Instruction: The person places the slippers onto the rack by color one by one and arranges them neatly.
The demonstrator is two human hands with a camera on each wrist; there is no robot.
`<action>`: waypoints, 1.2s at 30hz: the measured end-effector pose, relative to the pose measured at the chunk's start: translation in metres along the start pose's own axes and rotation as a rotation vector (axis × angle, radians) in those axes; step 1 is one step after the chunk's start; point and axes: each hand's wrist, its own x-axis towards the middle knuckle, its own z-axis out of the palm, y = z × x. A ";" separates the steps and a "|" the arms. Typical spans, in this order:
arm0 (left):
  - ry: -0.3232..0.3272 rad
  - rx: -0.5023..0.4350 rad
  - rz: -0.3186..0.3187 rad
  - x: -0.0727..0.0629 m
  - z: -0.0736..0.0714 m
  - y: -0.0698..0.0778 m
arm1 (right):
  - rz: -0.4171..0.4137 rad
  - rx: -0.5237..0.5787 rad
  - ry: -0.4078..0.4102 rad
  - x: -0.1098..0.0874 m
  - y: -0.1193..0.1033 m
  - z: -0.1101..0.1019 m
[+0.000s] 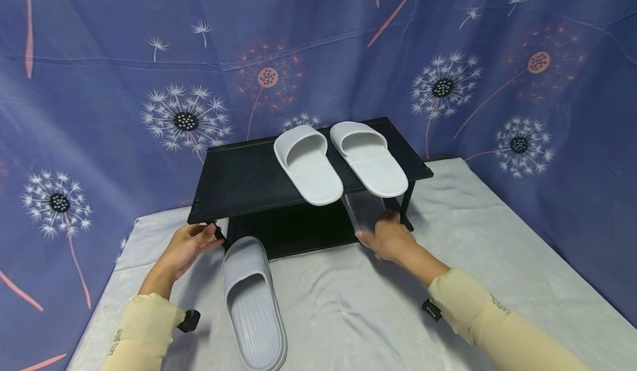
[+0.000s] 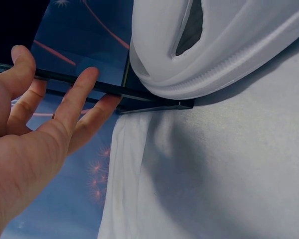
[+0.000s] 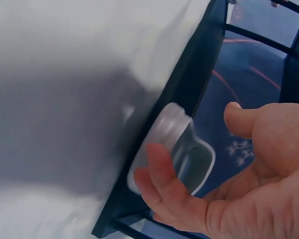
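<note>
A black two-tier shoe rack (image 1: 239, 180) carries two white slippers, the left one (image 1: 313, 174) and the right one (image 1: 375, 166), on its top shelf. At the rack's left end my left hand (image 1: 186, 249) touches the dark frame, its fingers (image 2: 77, 97) extended along a side bar. My right hand (image 1: 393, 237) is at the right end of the lower shelf. There, its fingers (image 3: 162, 174) lie over a pale slipper (image 3: 164, 129), blurred in the head view, with the thumb apart from it. A grey-white slipper (image 1: 254, 310) has its toe end by the rack's front left.
White cloth (image 1: 323, 315) covers the table around the rack. Behind it hangs a blue curtain (image 1: 323, 34) with a dandelion print. Dark wrist cameras sit at both of my sleeves.
</note>
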 end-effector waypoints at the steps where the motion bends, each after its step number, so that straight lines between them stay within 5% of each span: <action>1: 0.001 -0.004 -0.002 0.000 0.000 0.000 | 0.007 0.003 0.005 -0.002 -0.002 0.000; 19: -0.003 0.046 -0.013 0.000 0.000 -0.001 | -0.105 0.010 0.061 -0.043 -0.047 0.021; 36: 0.000 0.013 -0.003 0.000 -0.001 -0.001 | -0.151 0.107 -0.039 -0.068 -0.070 0.040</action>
